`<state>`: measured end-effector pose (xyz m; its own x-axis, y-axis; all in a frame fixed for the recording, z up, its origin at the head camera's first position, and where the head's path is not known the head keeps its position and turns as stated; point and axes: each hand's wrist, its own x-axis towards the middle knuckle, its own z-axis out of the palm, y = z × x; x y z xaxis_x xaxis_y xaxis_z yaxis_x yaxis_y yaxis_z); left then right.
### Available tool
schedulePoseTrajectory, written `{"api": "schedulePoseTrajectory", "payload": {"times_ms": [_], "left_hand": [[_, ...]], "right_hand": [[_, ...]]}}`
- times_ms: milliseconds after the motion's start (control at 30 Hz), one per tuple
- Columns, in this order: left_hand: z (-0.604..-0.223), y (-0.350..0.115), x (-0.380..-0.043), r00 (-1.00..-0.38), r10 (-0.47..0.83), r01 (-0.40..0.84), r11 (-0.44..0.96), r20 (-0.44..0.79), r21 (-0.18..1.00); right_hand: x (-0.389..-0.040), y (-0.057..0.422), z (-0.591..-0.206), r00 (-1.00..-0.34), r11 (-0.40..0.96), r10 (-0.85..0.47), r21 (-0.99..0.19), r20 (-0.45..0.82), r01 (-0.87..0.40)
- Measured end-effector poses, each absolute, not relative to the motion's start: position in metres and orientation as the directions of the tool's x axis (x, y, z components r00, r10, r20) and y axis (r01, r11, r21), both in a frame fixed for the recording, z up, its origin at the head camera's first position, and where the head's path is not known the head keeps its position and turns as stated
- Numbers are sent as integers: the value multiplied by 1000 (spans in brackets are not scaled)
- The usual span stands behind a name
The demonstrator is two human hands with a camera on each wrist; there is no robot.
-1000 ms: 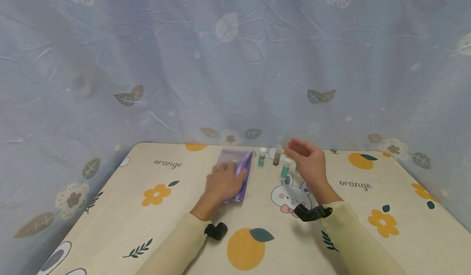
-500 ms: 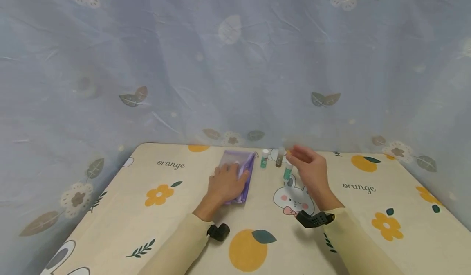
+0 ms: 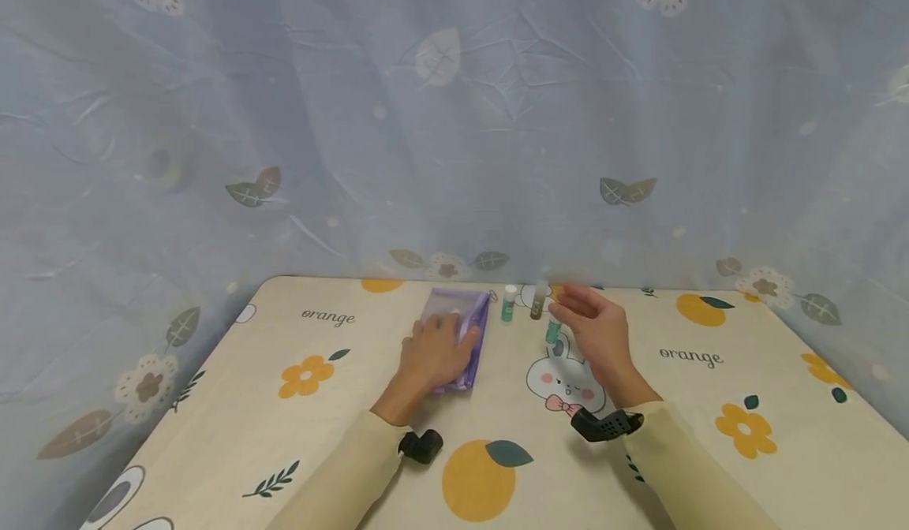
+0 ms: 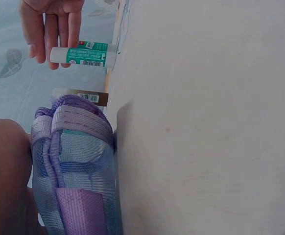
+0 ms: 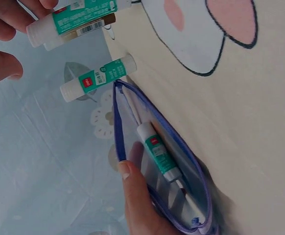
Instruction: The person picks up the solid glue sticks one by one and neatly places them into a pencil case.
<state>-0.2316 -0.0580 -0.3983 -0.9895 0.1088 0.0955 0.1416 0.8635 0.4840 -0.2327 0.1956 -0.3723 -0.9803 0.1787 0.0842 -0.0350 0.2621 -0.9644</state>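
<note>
A purple-edged mesh pencil pouch (image 3: 458, 301) lies under my left hand (image 3: 435, 355). In the right wrist view its zipped mouth gapes, with the left thumb (image 5: 135, 188) over the rim and a green glue stick (image 5: 159, 156) inside. My right hand (image 3: 599, 331) hovers by a standing green glue stick (image 3: 552, 330), fingers spread loosely and thumb apart from it. The fingertips are right at its white cap in the right wrist view. Behind it stands a brown tube (image 3: 537, 301); another green glue stick (image 3: 508, 304) is nearer the pouch.
The tablecloth (image 3: 341, 435) carries printed oranges, flowers and a rabbit. A blue-grey patterned curtain (image 3: 454, 159) hangs right behind the table's back edge. Black wrist cameras (image 3: 420, 446) sit on both sleeves. White sticks (image 5: 189, 200) lie in the pouch too.
My right hand has lowered slightly and come closer to the front glue stick, now overlapping its cap. A green thing behind that hand is no longer visible. The left hand stays on the pouch.
</note>
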Motion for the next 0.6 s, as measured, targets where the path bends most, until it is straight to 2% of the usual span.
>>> {"api": "schedulePoseTrajectory", "payload": {"times_ms": [600], "left_hand": [[-399, -59, -232, -988, 108, 147, 855, 107, 497]], "right_hand": [[-233, 196, -387, -982, 313, 189, -949, 29, 33]]}}
